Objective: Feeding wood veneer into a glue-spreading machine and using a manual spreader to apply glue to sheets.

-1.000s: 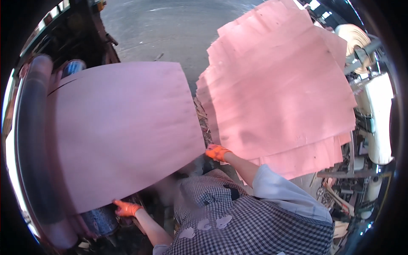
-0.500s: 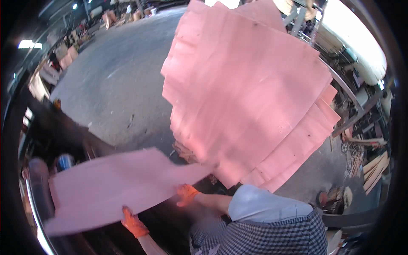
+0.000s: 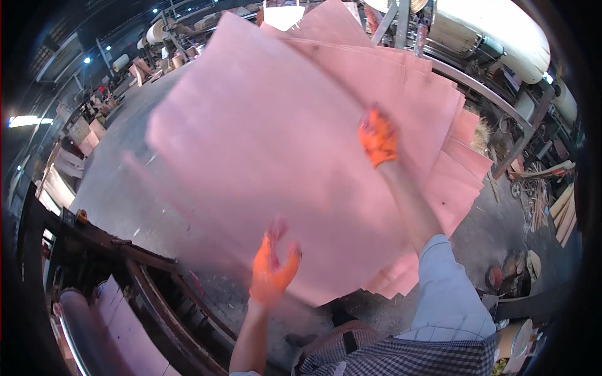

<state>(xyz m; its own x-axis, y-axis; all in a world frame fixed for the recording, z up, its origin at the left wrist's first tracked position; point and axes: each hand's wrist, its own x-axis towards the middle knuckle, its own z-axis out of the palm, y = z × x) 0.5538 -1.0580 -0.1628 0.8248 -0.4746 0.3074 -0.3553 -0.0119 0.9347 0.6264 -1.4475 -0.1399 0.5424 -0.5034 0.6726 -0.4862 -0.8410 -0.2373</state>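
A thin pink sheet, like wood veneer, is spread over a stack of similar pink sheets and is blurred by motion. My right hand, in an orange glove stained pink, is closed on the sheet's upper right edge. Lower down, my left hand, gloved the same way, is in front of the sheet's near left part. Its thumb and fingers stand apart, and nothing shows between them. The sheet hides most of the stack's left side.
To the lower left stands a machine with a dark roller and a rusty metal frame; another pink sheet lies beside the roller. Wood strips lean at the right. Behind the stack runs a metal rail.
The sheet both hands were at by the roller has swung right and up over the stack. My right hand has reached far forward, and my left has moved right. The view has turned somewhat.
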